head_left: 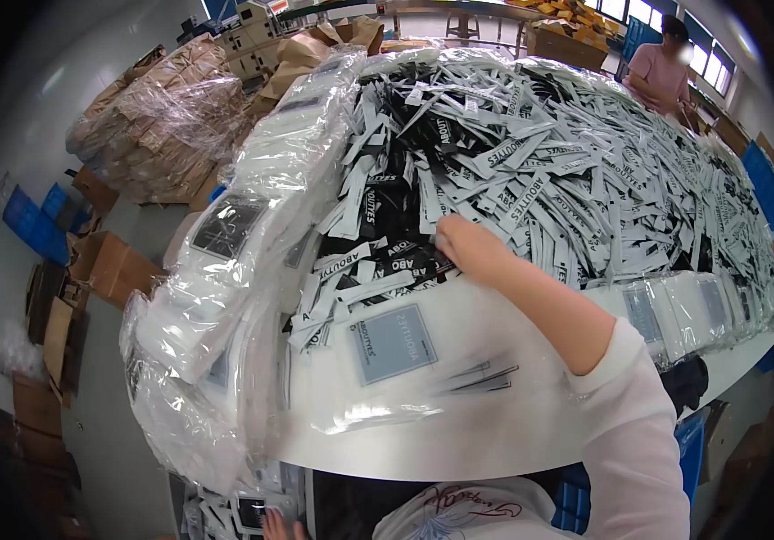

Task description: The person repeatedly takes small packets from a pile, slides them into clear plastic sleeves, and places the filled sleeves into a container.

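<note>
Because the loose sachets (531,193) lie heaped in overlapping layers over the far part of the table (504,445), tugging at one could drag its neighbours along and start a slide toward the near side. At the heap's near edge is the right hand (474,250), its fingers bent down among the sachets; whether they pinch any, I cannot tell. If several were taken together, the outer ones could slip free, since their wrappers look smooth.

Just nearer, a clear bag (393,344) with a grey printed panel lies flat on the table. Its film seems thin and slick, so a brush from the right sleeve (634,432) might shift or crease it. Thin strips (486,378) show at its right; if they rest on top rather than inside, which is unclear, that brush could scatter them.

Along the left, stacked bags (252,261) bulge at the edge, and a knock could topple some. The left hand (281,526), cut off at the near border, is beside packets (207,517) below the table; its grip cannot be judged, and it could bump the edge when lifted.
</note>
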Demonstrator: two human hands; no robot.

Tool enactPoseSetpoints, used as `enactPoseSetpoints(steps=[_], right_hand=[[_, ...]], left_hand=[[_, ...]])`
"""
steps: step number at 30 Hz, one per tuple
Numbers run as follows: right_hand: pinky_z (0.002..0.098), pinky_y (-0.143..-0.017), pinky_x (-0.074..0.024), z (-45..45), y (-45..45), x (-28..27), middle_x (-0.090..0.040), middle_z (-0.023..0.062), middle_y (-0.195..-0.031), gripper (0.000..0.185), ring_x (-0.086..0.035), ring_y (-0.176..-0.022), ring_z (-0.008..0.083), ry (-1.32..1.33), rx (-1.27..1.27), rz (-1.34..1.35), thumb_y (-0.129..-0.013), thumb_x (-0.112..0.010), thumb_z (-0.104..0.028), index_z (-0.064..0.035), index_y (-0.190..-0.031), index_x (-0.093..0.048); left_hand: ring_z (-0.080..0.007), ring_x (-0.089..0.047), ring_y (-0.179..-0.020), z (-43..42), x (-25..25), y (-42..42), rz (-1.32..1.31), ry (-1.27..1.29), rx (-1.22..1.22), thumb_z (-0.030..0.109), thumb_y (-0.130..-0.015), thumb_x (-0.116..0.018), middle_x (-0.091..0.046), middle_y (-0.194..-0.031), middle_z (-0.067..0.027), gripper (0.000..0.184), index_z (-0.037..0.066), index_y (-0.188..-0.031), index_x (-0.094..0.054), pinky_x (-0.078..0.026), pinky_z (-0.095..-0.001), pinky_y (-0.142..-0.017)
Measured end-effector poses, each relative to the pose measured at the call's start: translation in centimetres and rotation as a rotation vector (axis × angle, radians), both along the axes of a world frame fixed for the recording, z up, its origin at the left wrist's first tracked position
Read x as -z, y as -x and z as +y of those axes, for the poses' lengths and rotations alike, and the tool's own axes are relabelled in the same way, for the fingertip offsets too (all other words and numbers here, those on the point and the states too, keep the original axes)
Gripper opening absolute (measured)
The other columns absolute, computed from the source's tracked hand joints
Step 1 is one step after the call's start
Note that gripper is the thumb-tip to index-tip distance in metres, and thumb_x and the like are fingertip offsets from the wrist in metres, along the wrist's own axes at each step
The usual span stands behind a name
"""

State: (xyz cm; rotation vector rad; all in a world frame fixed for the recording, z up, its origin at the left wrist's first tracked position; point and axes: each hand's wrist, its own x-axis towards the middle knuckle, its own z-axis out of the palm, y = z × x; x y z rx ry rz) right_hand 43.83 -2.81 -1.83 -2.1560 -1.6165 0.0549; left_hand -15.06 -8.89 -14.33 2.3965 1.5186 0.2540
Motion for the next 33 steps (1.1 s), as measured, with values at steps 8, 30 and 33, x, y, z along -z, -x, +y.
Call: enactPoseSetpoints(steps=[8,30,33], right_hand=[[0.0361,-0.065,-0.0499,2.8,3.1,2.5,-0.056,0.0112,-0.089,0.023,-0.06,-0.082,0.0268,0.131,0.033,-0.129,-0.078,-0.059,-0.027,-0.0054,-0.086,-0.061],[0.0343,-0.06,-0.049,1.9,0.7,2.2,-0.053,0.0034,-0.095,0.016,-0.059,-0.079,0.0212,-0.014,-0.206,-0.389,-0.072,-0.054,-0.007,-0.0097,-0.087,-0.055],[0.0371,-0.059,-0.0476,-0.9,-0.3,-1.4,-0.056,0.0048,-0.093,0.015,-0.059,-0.078,0.0239,-0.182,0.044,-0.258,-0.076,-0.051,-0.007,-0.0114,-0.09,-0.05]], left_hand=[[-0.0357,-0.054,-0.091,1.6,-6.7,-13.0,-0.468,-0.133,0.392,0.001,-0.085,-0.045,-0.058,-0.099,-0.019,0.021,-0.003,-0.102,-0.057,-0.042,-0.042,-0.083],[-0.0317,-0.058,-0.081,-1.7,-10.8,-25.4,-0.864,0.046,0.966,0.002,-0.075,-0.056,-0.059,-0.092,-0.0144,0.024,0.001,-0.098,-0.061,-0.047,-0.0383,-0.071],[-0.03,-0.06,-0.078,0.0,-9.6,-24.4,-0.786,-0.083,0.741,-0.008,-0.066,-0.053,-0.062,-0.087,-0.0113,0.029,0.001,-0.093,-0.06,-0.048,-0.0345,-0.069]])
